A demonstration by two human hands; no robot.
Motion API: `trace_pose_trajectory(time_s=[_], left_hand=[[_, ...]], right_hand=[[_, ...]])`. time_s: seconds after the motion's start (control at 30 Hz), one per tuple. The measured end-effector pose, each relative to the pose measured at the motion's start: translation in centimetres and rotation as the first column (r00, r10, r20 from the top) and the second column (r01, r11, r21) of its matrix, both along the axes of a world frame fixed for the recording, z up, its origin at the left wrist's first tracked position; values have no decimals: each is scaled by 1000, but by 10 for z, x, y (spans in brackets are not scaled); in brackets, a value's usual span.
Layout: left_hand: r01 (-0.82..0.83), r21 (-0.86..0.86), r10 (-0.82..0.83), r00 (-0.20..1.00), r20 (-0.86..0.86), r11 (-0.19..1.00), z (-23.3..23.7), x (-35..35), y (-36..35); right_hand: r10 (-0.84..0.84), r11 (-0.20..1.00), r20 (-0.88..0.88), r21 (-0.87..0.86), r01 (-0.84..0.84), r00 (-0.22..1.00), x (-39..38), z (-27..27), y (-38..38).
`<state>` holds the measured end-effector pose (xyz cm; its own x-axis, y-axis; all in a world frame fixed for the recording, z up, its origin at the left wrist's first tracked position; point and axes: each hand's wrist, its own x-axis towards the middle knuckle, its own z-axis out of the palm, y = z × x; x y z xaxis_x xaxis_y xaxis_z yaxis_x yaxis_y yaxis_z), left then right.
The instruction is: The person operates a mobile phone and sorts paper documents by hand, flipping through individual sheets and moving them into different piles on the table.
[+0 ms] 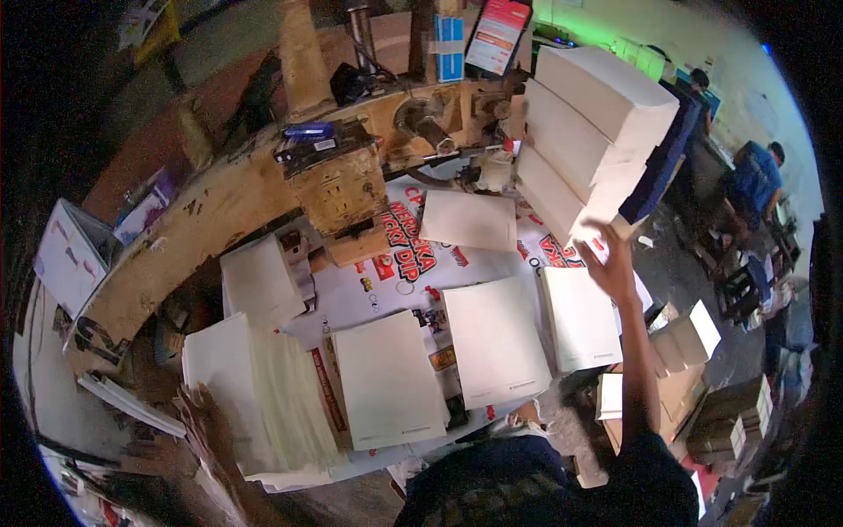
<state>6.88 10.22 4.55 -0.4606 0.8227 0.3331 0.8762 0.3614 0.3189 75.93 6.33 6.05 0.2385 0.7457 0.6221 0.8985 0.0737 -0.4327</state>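
My left hand (204, 422) is at the left edge of a tall fanned paper stack (290, 395); its fingers are spread and blurred. At the right, my right hand (601, 250) is raised with fingers apart, just below a high pile of thick white paper blocks (588, 132) and above a white paper stack (581, 318). Two more stacks, one at centre (496, 342) and one left of it (389, 379), lie on the printed table sheet (347, 307). Small print shows along their lower edges.
A worn wooden machine (338, 189) stands behind the table. A loose white stack (468, 220) lies near it, another (261, 279) at the left. Cardboard boxes (676, 378) are on the right. People (757, 183) are in the right background.
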Motion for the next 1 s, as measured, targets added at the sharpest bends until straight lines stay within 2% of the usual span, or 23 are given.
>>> trace_pose_trajectory(time_s=[0.07, 0.13, 0.2, 0.23, 0.27, 0.3, 0.37, 0.4, 0.43, 0.47, 0.5, 0.57, 0.6, 0.67, 0.7, 0.77, 0.8, 0.83, 0.87, 0.9, 0.93, 0.97, 1.0], left_hand=[[-4, -61, -3, 993, -118, 998, 0, 0, 1], [-20, -129, -34, 915, -402, 992, 1, 2, 3], [171, 199, 4, 748, -664, 965, 17, 31, 5], [310, 328, -41, 779, -626, 892, 20, 51, 12], [382, 352, -166, 843, -511, 855, 36, 89, 2], [430, 341, -325, 889, -323, 836, 51, 142, -11], [548, 235, -554, 832, -46, 803, 66, 249, -42], [753, 252, -783, 621, 30, 607, 37, 276, -37], [889, 268, -928, 340, 153, 370, 8, 303, -32], [923, 257, -924, 196, 328, 287, -10, 340, -40], [965, 238, -967, 50, 251, 112, -25, 371, -46], [991, 129, -950, -64, 306, -25, -38, 409, -65], [991, 129, -952, -84, 295, -48, -44, 420, -67], [999, -49, -964, 11, 264, -2, -60, 430, -73], [998, -56, -964, 1, 267, -14, -63, 431, -69], [997, 20, -926, -76, 371, -74, -70, 425, -59], [987, 151, -917, -111, 382, -56, -84, 422, -55], [989, 140, -914, -104, 391, -53, -82, 417, -57], [989, 150, -854, -61, 516, 20, -75, 412, -56], [984, 151, -777, -21, 629, 95, -71, 409, -55], [963, 177, -634, -9, 773, 203, -74, 405, -59], [963, 174, -637, -4, 770, 205, -74, 401, -61], [934, 212, -532, -29, 846, 286, -73, 397, -64]], right_hand=[[-154, 986, -31, -62, 152, 988, 17, -44, -35], [-336, 931, -26, -160, 328, 941, 29, -75, -74], [-493, 836, -43, -301, 459, 869, 31, -95, -106], [-557, 785, -47, -357, 507, 829, 29, -101, -119], [-540, 806, -56, -320, 497, 840, 26, -106, -128], [-523, 826, -63, -286, 487, 850, 22, -111, -138], [-479, 863, -155, -262, 432, 864, 14, -113, -144], [-414, 904, -235, -219, 367, 879, 13, -113, -147], [-453, 890, -158, -128, 437, 877, 20, -135, -147], [-504, 858, -126, -188, 478, 855, 18, -133, -147], [-551, 819, -91, -251, 516, 830, 12, -132, -145], [-614, 771, -13, -223, 596, 789, 1, -131, -144], [-612, 773, 19, -197, 603, 791, 3, -131, -144], [-620, 765, 51, -183, 617, 783, 0, -125, -146], [-603, 783, 27, -171, 598, 797, -7, -112, -144], [-589, 796, -5, -178, 579, 808, -10, -103, -144], [-593, 788, -52, -244, 566, 803, -9, -102, -144], [-596, 781, -98, -305, 546, 797, -7, -102, -143], [-519, 853, -216, -191, 485, 827, -3, -103, -140], [-515, 855, -221, -194, 481, 828, -2, -101, -138], [-526, 848, -337, -270, 455, 781, -3, -89, -136], [-537, 842, -445, -341, 419, 717, -5, -79, -135], [-553, 828, -419, -375, 418, 720, -4, -72, -136]])
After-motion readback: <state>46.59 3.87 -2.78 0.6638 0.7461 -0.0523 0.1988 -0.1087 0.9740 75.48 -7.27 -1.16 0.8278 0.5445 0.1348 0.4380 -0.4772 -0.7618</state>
